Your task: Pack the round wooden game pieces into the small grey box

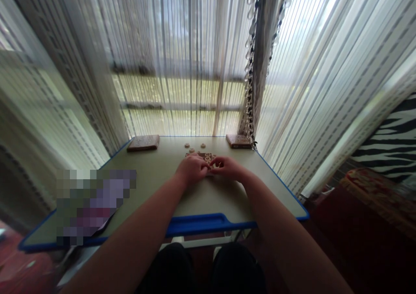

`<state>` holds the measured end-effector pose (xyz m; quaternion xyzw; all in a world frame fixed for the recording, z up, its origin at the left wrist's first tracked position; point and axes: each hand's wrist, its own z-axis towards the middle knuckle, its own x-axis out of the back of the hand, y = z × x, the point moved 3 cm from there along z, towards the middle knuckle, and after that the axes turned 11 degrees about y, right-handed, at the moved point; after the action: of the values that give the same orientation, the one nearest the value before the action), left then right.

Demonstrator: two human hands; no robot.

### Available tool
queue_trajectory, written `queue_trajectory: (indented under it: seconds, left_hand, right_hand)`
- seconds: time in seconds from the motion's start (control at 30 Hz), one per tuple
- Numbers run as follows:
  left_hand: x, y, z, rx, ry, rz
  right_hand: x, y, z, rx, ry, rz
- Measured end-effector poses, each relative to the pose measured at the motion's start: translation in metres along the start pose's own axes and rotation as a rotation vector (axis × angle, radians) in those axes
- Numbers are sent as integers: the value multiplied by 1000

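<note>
A small brown wooden board (204, 155) lies on the table in front of me, largely covered by my hands. Pale round pieces (208, 159) show on its right part. My left hand (193, 168) lies over the board's left side with its fingers curled around it. From the right, my right hand (226, 167) reaches to the board's near right edge, thumb and forefinger pinched together; whatever is between them is too small to make out. Just beyond the board are loose round wooden pieces (203, 145).
The pale table (156, 198) has a blue rim. Flat wooden boxes stand at its back left (144, 142) and back right (238, 140). A blurred-out purplish item (104, 198) lies at the left. Striped curtains (182, 60) hang behind, with a beaded strand (250, 69) touching the right back edge.
</note>
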<state>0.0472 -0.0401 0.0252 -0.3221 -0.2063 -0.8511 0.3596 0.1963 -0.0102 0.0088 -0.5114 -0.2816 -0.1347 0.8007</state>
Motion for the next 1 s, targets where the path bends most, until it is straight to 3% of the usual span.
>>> queue_trajectory:
  seconds: [0.63, 0.83, 1.0]
  left_hand:
    - [1, 3, 0, 26, 7, 88]
    - [0, 4, 0, 15, -40, 91]
    - [2, 4, 0, 71, -48, 123]
  right_hand:
    - [0, 8, 2, -46, -30, 27]
    - [2, 5, 1, -42, -26, 27]
    - [2, 4, 1, -61, -45, 67]
